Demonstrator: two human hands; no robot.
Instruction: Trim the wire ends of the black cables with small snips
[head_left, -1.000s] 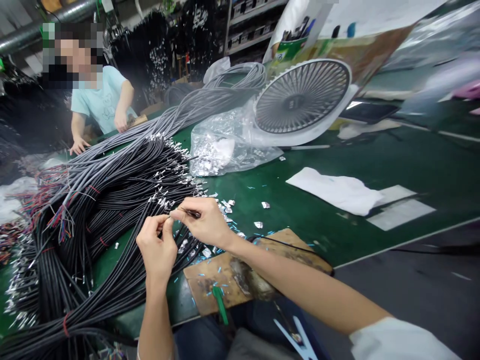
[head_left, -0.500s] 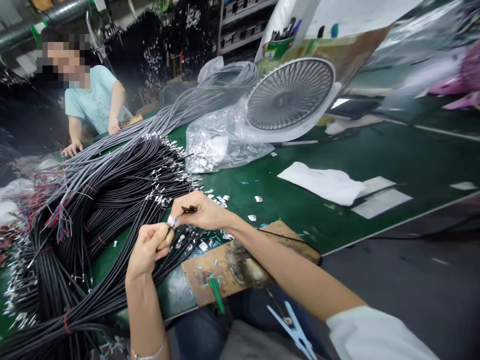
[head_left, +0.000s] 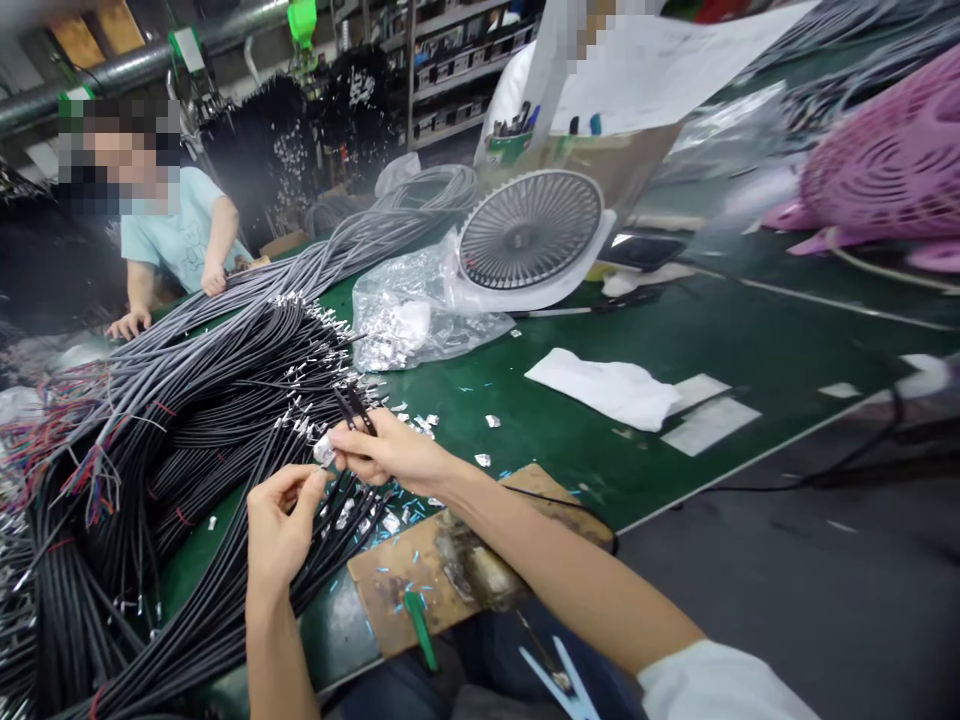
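Note:
My left hand is closed in a pinch at the end of a thin cable, mostly hidden by the fingers. Against those fingertips my right hand works, closed round black tweezers whose tips point up and away. A crumpled bit of silver foil shows at the right fingertips, just above the left thumb. Under and beyond both hands lies a thick bundle of black cables, many with silvery white ends.
Foil scraps and blue clippings lie around a stained wooden board. Behind are a clear plastic bag, a round fan and a white cloth. A pink basket stands right. Across the table a co-worker touches grey cables.
The tweezers have swung from lying across my right hand to pointing up. The foil piece now shows larger at the right fingertips. My view has shifted to the right.

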